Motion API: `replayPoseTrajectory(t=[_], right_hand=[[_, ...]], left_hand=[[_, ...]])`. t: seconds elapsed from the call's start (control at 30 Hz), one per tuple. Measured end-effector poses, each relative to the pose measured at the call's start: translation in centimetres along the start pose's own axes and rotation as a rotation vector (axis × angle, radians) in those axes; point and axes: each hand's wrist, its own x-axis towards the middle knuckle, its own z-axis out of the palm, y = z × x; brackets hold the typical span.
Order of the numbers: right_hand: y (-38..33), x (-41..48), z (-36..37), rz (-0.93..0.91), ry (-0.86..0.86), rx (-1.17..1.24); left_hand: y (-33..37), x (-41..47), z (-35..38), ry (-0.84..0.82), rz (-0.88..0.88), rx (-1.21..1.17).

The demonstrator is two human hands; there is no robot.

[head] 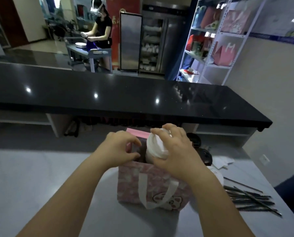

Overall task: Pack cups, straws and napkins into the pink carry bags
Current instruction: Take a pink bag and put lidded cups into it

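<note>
Over the pink bag [134, 183] our right hand [175, 154] grips a lidded cup [155, 147]; our left hand [120, 147] pinches the bag rim.

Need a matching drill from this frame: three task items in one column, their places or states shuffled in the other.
Things:
1. white-lidded cup
2. pink bag
3. black straws

Places or states:
A. lying loose on the table, right of the bag
B. gripped by the right hand at the bag's mouth
C. standing upright, rim pinched by the left hand

Pairs: 1-B, 2-C, 3-A.
</note>
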Motion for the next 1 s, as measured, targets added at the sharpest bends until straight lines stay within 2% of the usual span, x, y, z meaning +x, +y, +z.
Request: replayPoseTrajectory(t=[0.13,0.33,0.53,0.63,0.77,0.87,1.0], right_hand=[[-1.1,0.4,2.8,0.086,-0.05,-0.144],[-0.7,-0.4,4.6,0.216,-0.222,-0.112],[0.8,1.4,6.1,0.398,-0.45,-0.151],[1.1,3.0,7.0,0.423,-0.461,-0.16],[-0.5,4.7,10.1,0.377,-0.443,0.015],[-1.7,4.7,12.4,0.321,-0.485,-0.034],[-0.9,2.2,13.2,0.307,-0.445,-0.036]], left_hand=[[-1.9,1.0,-0.4,-0.147,0.151,0.041],[-2.6,0.3,1.1,-0.342,0.213,0.016],[-2.5,-1.1,1.0,-0.289,0.303,-0.038],[-2.3,-1.9,0.9,-0.301,0.3,-0.096],[-2.5,-2.2,0.6,-0.326,0.245,-0.144],[-2.9,-2.0,0.5,-0.315,0.212,-0.171],[-3.4,-2.1,0.8,-0.271,0.195,-0.15]])
